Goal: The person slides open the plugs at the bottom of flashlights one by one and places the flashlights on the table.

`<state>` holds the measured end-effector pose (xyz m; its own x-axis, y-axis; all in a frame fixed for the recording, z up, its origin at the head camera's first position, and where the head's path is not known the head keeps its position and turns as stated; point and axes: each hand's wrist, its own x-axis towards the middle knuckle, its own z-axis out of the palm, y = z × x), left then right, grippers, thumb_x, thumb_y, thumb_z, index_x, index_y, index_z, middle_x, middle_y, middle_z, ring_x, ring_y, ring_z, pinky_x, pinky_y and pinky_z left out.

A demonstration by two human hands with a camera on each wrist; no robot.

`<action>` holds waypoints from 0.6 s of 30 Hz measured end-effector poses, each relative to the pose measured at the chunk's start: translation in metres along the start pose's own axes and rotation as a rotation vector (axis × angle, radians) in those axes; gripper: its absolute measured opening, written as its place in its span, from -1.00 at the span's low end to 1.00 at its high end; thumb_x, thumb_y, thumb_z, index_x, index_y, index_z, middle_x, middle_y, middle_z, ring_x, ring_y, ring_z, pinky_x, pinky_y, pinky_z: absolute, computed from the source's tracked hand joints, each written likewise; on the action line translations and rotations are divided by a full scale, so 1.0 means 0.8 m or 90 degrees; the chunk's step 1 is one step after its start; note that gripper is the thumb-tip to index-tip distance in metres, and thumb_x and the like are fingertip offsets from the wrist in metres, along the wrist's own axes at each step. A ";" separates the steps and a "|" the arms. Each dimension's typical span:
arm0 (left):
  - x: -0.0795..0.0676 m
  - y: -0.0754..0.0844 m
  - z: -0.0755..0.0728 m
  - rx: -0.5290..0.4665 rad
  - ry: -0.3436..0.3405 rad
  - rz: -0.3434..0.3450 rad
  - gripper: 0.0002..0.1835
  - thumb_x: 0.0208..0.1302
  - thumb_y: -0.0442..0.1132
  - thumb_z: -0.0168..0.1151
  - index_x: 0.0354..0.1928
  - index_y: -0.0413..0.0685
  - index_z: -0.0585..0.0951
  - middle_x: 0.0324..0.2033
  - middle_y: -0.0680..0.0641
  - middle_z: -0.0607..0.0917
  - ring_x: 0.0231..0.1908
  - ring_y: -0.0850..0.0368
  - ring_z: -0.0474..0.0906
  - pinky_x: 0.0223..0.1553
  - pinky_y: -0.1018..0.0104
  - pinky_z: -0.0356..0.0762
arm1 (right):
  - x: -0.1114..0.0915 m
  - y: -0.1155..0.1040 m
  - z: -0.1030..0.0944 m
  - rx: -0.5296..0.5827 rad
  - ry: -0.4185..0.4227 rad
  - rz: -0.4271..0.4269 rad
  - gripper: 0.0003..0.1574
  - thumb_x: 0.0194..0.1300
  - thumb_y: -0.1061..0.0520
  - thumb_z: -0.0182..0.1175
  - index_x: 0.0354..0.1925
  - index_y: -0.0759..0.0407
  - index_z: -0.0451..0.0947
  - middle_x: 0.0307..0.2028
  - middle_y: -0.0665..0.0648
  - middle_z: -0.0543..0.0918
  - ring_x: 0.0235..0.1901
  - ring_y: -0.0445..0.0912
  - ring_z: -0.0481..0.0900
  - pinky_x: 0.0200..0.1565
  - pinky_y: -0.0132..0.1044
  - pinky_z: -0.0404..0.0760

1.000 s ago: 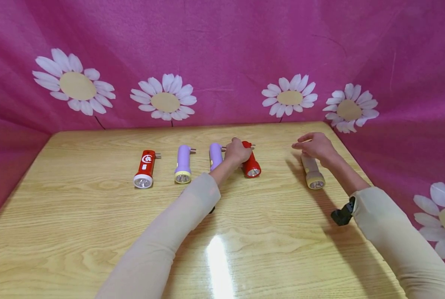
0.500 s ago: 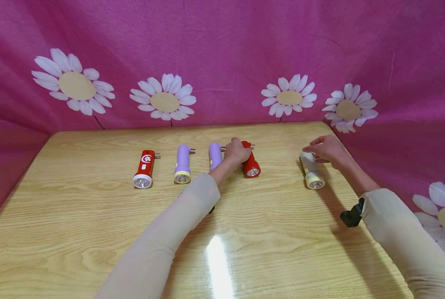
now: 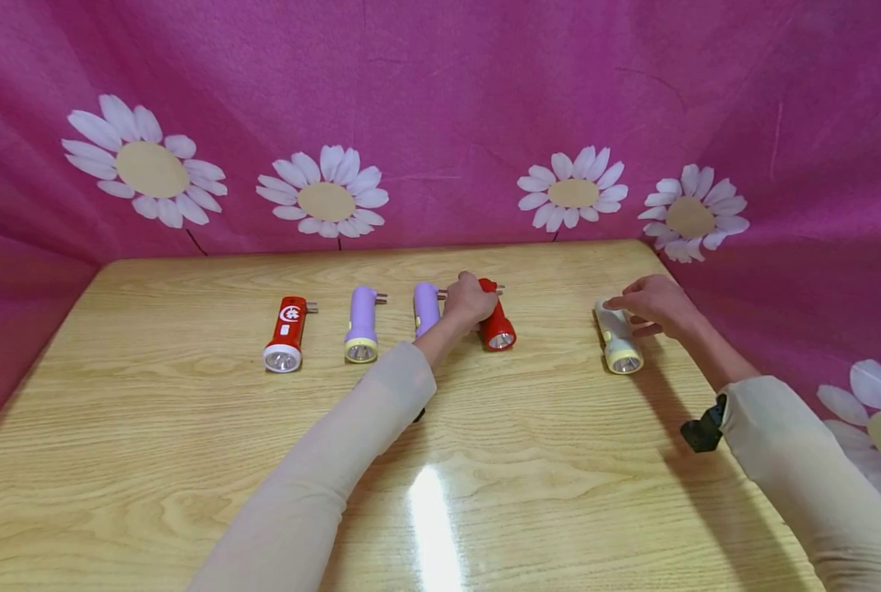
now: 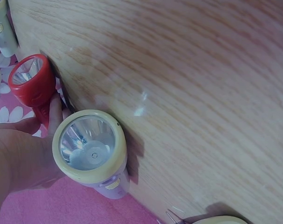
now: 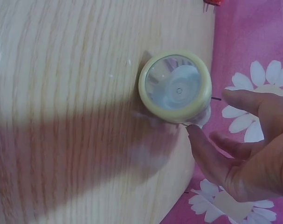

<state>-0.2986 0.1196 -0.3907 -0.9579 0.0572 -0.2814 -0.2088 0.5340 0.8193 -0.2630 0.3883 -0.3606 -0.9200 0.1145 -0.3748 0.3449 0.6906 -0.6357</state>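
My left hand (image 3: 470, 299) grips a red flashlight (image 3: 499, 331) near its tail end, right of the middle of the table. In the left wrist view the thumb and a finger lie on either side of the red handle. My right hand (image 3: 656, 302) is at the tail of a whitish flashlight (image 3: 614, 333) with a cream rim, lying near the right edge. The right wrist view shows a fingertip (image 5: 193, 130) right at its body, while the thumb stands apart on the other side. Beside the left hand lies a lilac flashlight (image 3: 426, 307), its lamp end hidden by that arm.
Another lilac flashlight (image 3: 362, 316) with a yellow rim and a red one (image 3: 289, 325) with a white rim lie in the row to the left. Metal plug prongs stick out from their tails. Pink floral cloth (image 3: 447, 123) rises behind the wooden table (image 3: 188, 411).
My right hand has shifted right and a little toward me, down from above the whitish flashlight to beside its tail. The left hand and the red flashlight have stayed in place.
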 end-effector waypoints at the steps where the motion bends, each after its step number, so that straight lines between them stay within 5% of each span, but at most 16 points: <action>1: 0.000 0.000 0.000 0.002 0.001 0.000 -0.51 0.24 -0.22 0.11 0.14 -0.29 0.24 -0.09 -0.33 0.46 -0.28 -0.09 0.53 -0.51 0.25 0.62 | 0.000 0.001 0.000 -0.002 -0.003 0.002 -0.33 0.19 -0.05 0.21 0.00 0.46 0.29 -0.07 0.36 0.39 -0.11 0.22 0.48 -0.22 -0.07 0.61; 7: -0.002 0.001 -0.001 0.005 0.001 0.001 -0.49 0.24 -0.22 0.10 0.16 -0.28 0.23 -0.09 -0.32 0.46 -0.30 -0.07 0.53 -0.51 0.25 0.62 | 0.001 0.008 0.001 -0.018 -0.021 0.013 -0.49 0.17 -0.06 0.22 -0.27 0.40 0.44 -0.45 0.12 0.48 -0.30 0.09 0.54 -0.23 -0.07 0.61; 18: 0.001 -0.001 -0.001 0.005 -0.001 0.004 -0.47 0.24 -0.21 0.10 0.18 -0.28 0.22 -0.08 -0.32 0.46 -0.30 -0.07 0.52 -0.51 0.24 0.62 | 0.010 0.017 0.003 0.018 -0.064 0.036 -0.43 0.15 -0.08 0.25 -0.22 0.44 0.40 -0.42 0.13 0.45 -0.45 -0.11 0.58 -0.19 -0.14 0.60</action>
<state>-0.2993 0.1185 -0.3912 -0.9591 0.0619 -0.2762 -0.2005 0.5403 0.8172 -0.2656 0.3966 -0.3740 -0.8756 0.0794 -0.4764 0.4028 0.6643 -0.6296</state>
